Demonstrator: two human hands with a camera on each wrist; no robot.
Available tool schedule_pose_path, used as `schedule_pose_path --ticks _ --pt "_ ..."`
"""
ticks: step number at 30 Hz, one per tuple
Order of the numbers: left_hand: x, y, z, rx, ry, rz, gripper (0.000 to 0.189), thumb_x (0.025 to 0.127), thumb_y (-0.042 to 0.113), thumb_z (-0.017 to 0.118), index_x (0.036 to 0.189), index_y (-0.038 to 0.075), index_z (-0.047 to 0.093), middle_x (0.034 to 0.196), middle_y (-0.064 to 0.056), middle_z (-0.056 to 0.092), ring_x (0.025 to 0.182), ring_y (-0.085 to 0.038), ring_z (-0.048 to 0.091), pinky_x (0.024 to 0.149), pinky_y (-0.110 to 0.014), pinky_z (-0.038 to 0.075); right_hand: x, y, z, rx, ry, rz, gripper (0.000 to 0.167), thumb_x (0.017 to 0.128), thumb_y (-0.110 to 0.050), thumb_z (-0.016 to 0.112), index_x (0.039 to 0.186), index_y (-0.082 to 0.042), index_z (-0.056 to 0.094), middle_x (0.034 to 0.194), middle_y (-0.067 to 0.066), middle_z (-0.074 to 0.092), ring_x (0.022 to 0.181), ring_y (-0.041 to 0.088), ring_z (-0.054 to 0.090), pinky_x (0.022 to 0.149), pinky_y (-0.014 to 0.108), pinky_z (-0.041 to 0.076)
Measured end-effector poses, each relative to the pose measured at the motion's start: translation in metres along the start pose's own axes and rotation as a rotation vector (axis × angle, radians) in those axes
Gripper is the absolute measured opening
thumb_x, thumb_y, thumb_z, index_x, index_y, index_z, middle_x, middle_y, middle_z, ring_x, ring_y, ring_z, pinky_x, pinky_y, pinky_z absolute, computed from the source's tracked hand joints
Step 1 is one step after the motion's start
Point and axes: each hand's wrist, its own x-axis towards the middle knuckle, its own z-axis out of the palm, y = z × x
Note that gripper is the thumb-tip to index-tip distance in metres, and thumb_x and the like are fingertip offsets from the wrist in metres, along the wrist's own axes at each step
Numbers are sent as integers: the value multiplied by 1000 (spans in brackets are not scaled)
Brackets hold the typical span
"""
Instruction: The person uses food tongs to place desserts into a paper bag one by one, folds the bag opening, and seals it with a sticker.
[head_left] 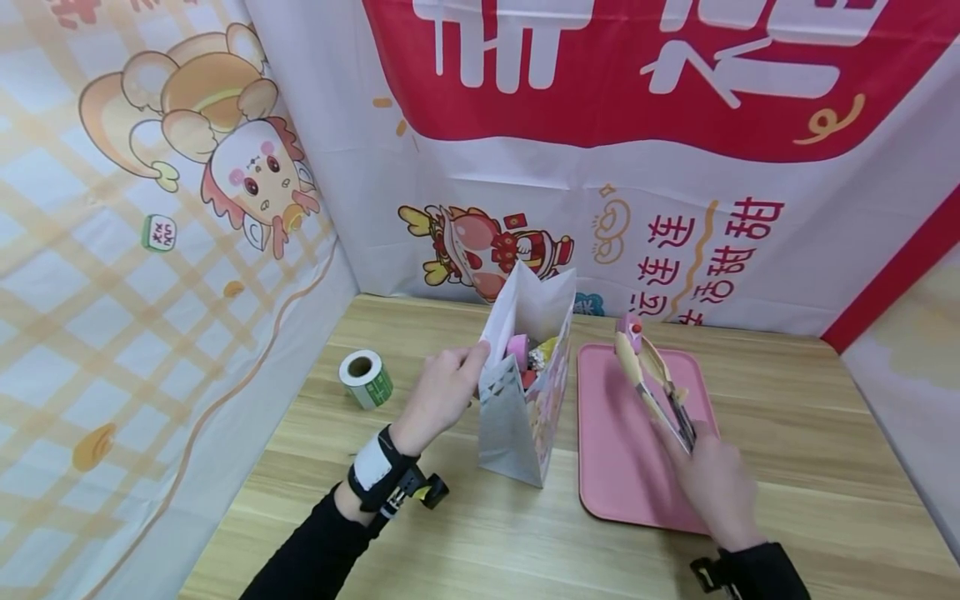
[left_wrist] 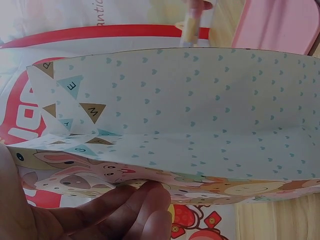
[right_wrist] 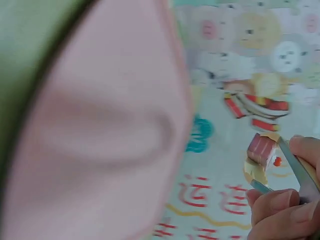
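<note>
My left hand (head_left: 442, 387) pinches the near left rim of an upright patterned paper bag (head_left: 510, 433). Inside the bag a pink piece (head_left: 517, 348) and a few other small coloured things show near its mouth. In the left wrist view, thumb and fingers grip the bag's side (left_wrist: 107, 175), printed with cartoon animals. My right hand (head_left: 716, 483) holds tongs (head_left: 651, 387) above the pink tray. Between the tong tips is a small pink toy cake slice (right_wrist: 262, 150) with a red dot on it.
A pink tray (head_left: 615, 467) lies right of the bag on the wooden table (head_left: 465, 533). Left of the bag stands a roll of green and white labels (head_left: 366, 379). Printed cloth walls (head_left: 480, 183) rise behind and at the left.
</note>
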Motion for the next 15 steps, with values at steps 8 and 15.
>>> schedule_pose_path --ticks 8,15 --pt "-1 0 0 7 -1 -1 61 101 57 35 107 9 73 74 -3 66 64 -22 59 51 -34 45 -5 -30 -31 19 202 -173 51 94 -49 63 75 -5 47 53 2 36 39 17 35 35 32 26" --pt "1 1 0 10 1 3 60 101 56 35 108 10 73 74 -3 65 64 -21 59 51 -34 45 -13 -53 -59 59 251 -220 45 93 -46 66 81 -4 55 54 2 39 42 16 35 39 31 24"
